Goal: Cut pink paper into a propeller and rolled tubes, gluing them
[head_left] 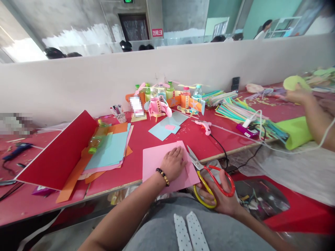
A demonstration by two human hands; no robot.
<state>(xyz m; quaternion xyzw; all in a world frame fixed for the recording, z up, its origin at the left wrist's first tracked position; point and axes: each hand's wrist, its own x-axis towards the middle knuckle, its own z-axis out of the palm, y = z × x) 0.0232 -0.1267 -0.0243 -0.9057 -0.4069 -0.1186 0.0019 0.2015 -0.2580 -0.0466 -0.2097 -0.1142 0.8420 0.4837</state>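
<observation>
My left hand (pixel 174 164) lies flat on a sheet of pink paper (pixel 154 160) at the table's front edge, a beaded bracelet on its wrist. My right hand (pixel 222 195) has its fingers through the handles of a pair of scissors (pixel 199 166), one handle red and one yellow. Their blades are apart and point up and left beside the paper's right edge. Whether paper lies between the blades is hard to tell. Beyond the pink sheet are light blue paper pieces (pixel 162 129) with a small pink cutout on top.
Bottle-bodied paper planes (pixel 158 106) stand against the partition. A pink glue gun (pixel 204 126) lies right of centre. Stacked coloured paper (pixel 107 150) and a bottle (pixel 98 136) are at left beside a red divider (pixel 65 150). At right, another person's hand (pixel 298 94) holds yellow-green paper.
</observation>
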